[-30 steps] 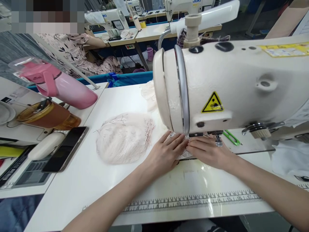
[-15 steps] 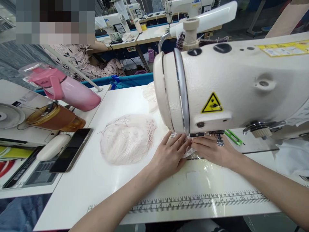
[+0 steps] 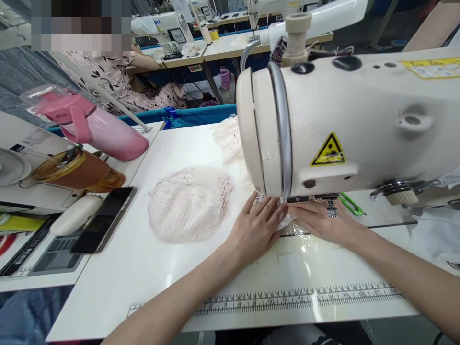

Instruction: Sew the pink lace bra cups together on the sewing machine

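Lace piece (image 3: 283,221) still pinned flat under both open hands — left hand (image 3: 257,229), right hand (image 3: 316,221) — barely shifted.

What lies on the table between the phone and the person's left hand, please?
In the head view, a pale pink pile of lace pieces lies on the white table between the phone and the left hand.

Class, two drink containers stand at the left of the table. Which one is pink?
The taller pink bottle with a handle, farther back; the amber tumbler in front is brownish.
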The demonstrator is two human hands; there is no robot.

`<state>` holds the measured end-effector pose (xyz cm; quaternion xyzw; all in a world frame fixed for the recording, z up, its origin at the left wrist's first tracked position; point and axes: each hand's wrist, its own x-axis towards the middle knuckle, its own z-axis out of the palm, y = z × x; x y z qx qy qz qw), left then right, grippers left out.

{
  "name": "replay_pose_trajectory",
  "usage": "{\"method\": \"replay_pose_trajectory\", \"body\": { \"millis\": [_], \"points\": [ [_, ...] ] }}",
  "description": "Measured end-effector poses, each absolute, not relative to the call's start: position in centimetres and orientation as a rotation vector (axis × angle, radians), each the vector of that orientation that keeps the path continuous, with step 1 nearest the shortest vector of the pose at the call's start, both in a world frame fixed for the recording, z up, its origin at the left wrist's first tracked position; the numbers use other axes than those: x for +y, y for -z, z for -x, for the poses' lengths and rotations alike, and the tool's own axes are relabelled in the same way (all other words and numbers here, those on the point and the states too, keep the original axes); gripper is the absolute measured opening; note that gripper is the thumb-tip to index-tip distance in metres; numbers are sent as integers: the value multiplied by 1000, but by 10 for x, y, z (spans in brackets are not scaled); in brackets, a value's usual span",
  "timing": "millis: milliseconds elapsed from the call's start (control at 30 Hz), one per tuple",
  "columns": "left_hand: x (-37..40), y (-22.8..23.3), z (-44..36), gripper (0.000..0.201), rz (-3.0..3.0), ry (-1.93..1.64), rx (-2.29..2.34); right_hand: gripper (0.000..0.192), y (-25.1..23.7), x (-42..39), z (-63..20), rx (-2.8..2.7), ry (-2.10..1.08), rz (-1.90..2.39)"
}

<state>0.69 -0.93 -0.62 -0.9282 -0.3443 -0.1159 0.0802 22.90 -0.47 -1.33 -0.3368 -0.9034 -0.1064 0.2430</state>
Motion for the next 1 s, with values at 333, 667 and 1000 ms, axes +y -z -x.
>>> {"method": "replay_pose_trajectory", "body": {
  "millis": [333, 667, 1000],
  "points": [
    [0, 8, 8, 37, 2880, 386, -686, 20, 4, -9, -221, -2500, 602, 913],
    [15, 0, 20, 38, 2981, 424, -635, 26, 20, -8, -215, -2599, 438, 864],
    [13, 0, 18, 37, 2934, 447, -707, 25, 20, -11, -209, -2514, 388, 872]
  ]
}}
